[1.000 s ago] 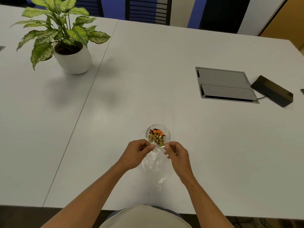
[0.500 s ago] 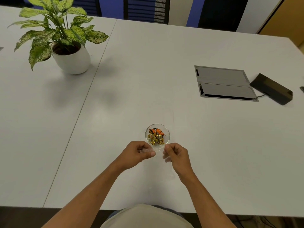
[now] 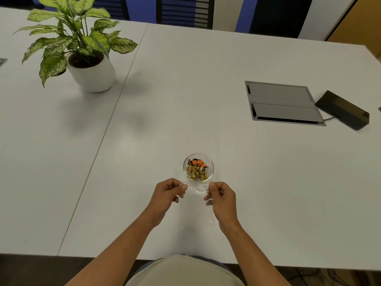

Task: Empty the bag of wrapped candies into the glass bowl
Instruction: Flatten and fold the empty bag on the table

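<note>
Both hands pinching the clear bag's top corners, bag flat and empty just in front of the bowl.

My left hand (image 3: pixel 168 190) and right hand (image 3: pixel 221 194) sit knuckles-up, apart, forearms angled inward from the table's near edge; each thumb and forefinger is closed on one upper corner of the plastic bag (image 3: pixel 196 205). The bag is thin, transparent film, lightly crinkled near its top, stretched between my hands and lying toward me on the white table (image 3: pixel 268 182). Just beyond its top edge stands the small round glass bowl (image 3: pixel 210 162), holding the wrapped candies (image 3: pixel 196 171): glossy gold foil, a few orange. Far left: potted plant (image 3: pixel 90 73), mottled leaves, smooth white pot. Far right: grey cable hatch (image 3: pixel 282 102).
</note>
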{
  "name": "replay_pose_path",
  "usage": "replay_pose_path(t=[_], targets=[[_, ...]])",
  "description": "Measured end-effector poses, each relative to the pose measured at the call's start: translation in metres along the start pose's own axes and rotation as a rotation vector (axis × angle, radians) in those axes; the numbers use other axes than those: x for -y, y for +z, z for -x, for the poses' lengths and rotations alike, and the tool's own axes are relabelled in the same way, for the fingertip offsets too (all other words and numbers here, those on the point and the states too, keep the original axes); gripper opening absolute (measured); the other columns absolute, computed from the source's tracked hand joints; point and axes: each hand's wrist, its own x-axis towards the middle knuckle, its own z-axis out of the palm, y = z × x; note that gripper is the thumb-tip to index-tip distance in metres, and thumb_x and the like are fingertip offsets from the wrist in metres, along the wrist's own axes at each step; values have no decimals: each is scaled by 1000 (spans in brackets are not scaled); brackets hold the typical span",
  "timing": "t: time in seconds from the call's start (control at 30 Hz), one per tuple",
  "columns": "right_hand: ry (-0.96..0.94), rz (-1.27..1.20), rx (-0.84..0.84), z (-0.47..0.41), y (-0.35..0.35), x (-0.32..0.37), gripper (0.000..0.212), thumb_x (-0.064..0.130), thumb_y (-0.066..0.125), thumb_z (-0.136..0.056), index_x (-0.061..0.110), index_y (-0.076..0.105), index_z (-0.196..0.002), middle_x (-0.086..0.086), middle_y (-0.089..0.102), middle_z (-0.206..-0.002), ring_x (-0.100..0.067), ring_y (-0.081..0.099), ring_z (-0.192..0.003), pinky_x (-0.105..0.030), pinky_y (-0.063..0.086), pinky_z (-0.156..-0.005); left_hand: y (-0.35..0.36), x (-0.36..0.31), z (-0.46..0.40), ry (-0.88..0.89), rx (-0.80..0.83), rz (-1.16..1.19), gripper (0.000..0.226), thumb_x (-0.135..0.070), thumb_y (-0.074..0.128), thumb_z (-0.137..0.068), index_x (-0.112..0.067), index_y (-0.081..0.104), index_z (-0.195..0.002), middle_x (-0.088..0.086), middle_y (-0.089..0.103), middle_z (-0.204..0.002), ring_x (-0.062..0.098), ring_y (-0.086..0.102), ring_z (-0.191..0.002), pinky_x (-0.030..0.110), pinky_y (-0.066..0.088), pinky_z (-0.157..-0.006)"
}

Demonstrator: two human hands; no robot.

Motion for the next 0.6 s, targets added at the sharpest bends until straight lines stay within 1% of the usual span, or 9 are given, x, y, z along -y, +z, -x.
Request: replay_pose_path(t=[0.17,0.33,0.43,0.5,0.6], targets=[[23,-53,36,2,1,1,19,24,54,-99,14,67,-89,-3,69,-79,-14,69,-61,-24,56,-56,-1,-1,-1,2,-41,43,16,-8,70,-82,-12,70,-67,3,65,-65,15,58,-63,28,45,-60],[96,-197,157,3,-4,5,25,30,55,-97,10,70,-94,-1,74,-79,-17,70,-65,-26,57,-58,-1,-1,-1,16,-50,48,18,-7,68,-84,-12,70,-67,4,64,-65,15,57,-64,27,46,-59],[137,-246,231,4,-8,5,16,23,64,-93,9,72,-94,-5,76,-84,-19,70,-69,-28,57,-59,-1,0,0,14,-24,42,19,-7,66,-85,-12,68,-66,5,61,-66,17,55,-64,29,46,-60],[157,-227,260,5,-8,5,11,19,68,-90,10,74,-92,-7,77,-86,-20,70,-71,-28,57,-61,1,1,1,12,-1,29,19,-7,65,-85,-12,67,-67,5,60,-66,17,55,-63,29,46,-61],[164,-184,254,5,-4,4,7,16,68,-90,11,74,-90,-4,77,-82,-19,71,-70,-27,57,-62,3,2,2,7,23,30,17,-8,63,-87,-12,67,-71,6,61,-67,19,58,-65,29,47,-61]])
